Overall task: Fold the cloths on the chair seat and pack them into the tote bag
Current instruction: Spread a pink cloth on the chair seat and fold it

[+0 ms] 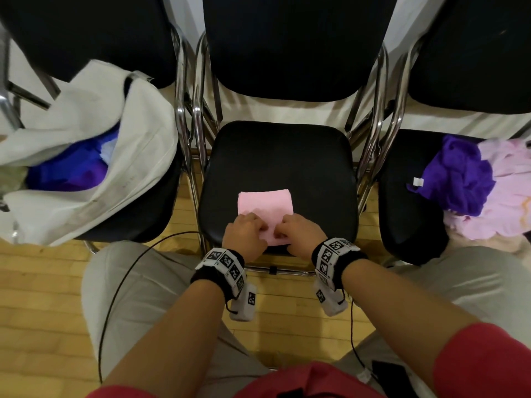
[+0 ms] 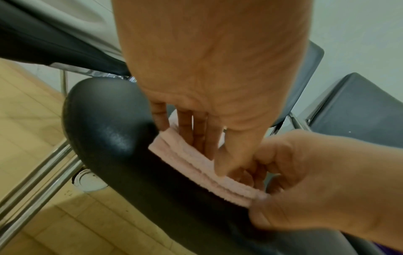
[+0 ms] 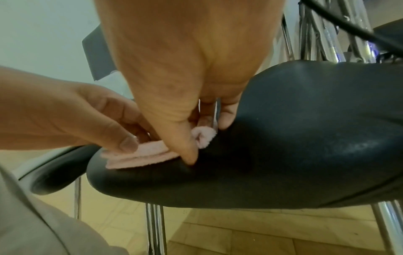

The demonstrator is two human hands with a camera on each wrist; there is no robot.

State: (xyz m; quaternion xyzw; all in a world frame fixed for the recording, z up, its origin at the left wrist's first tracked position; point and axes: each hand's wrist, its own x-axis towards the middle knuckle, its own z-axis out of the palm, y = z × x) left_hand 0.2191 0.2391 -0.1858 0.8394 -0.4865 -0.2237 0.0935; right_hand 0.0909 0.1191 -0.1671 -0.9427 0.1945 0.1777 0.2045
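Note:
A pink cloth, folded into a small rectangle of several layers, lies near the front of the middle black chair seat. Both hands are at its near edge. My left hand lays its fingers on top and sets its thumb against the near edge. My right hand pinches the near right corner, which curls up between thumb and fingers. The cloth's stacked edges show in the left wrist view. A white tote bag lies open on the left chair, with blue and purple cloths inside.
On the right chair lie a crumpled purple cloth and a pale pink cloth. Chrome chair frames stand between the seats. A black cable runs over the wooden floor by my knees.

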